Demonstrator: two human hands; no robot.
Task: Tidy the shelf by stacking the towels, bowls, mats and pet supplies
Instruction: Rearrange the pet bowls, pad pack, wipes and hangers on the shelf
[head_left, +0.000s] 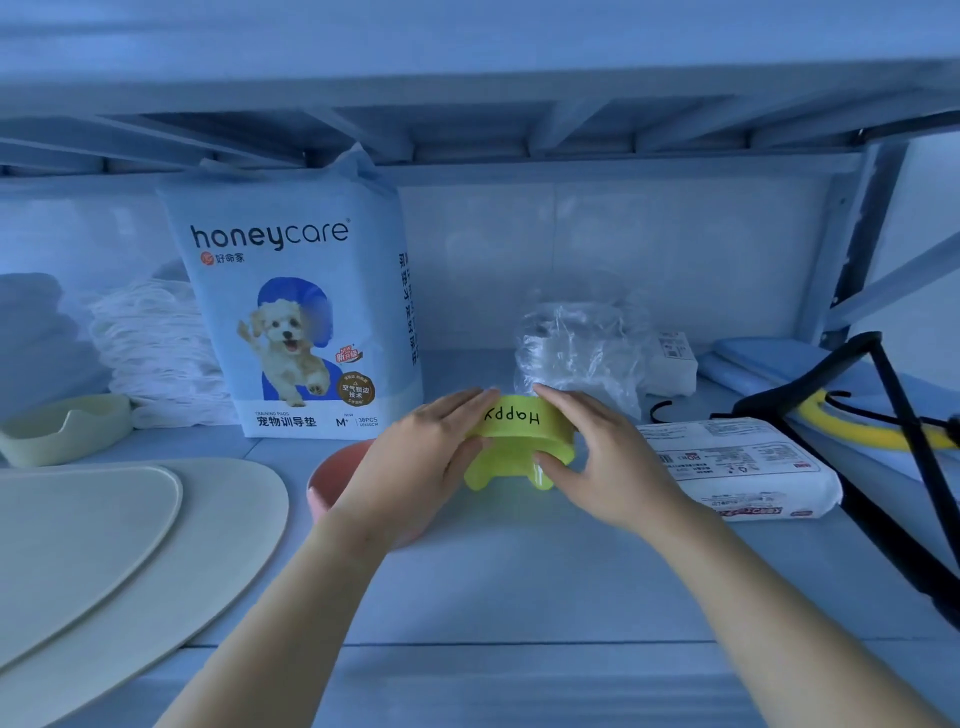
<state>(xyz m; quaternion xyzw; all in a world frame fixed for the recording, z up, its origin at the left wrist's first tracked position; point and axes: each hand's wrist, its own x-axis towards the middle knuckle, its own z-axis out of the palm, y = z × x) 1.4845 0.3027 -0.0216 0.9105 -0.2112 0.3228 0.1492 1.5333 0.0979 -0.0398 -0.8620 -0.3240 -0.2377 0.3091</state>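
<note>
The tidying looks partly done, with the bowls now in hand. Both hands hold the yellow-green bowl (519, 434) near the middle of the shelf (519, 597). The left hand (431, 452) wraps its left side and the right hand (597, 447) its right side, fingers curved along the wall and thumbs at the lower rim. Its "Happy" lettering reads upside down from here, so the bowl seems to be inverted or tipped, and I cannot tell whether it rests on the shelf or is lifted. The pink bowl (327, 478) sits just to its left, partly hidden by the left wrist, and the cream bowl (62, 428) stands well apart near the left edge, so the three bowls are not yet nested. Two cream mats (104, 530) already lie one on the other at the front left. White towels (156, 343) are piled at the back left behind the upright honeycare training pad bag (296, 312). The right side still looks unsorted. A crumpled clear plastic bag (576, 343) lies behind the bowl, with a small white box (675, 364) beside it and a wipes pack (737, 467) lying flat. Blue pads (769, 358) sit at the back right corner, and a black strap with a yellow ring (872, 431) lies across them. I judge stacking the bowls to be the current step, and the loose pet supplies on the right are still to be gathered.
</note>
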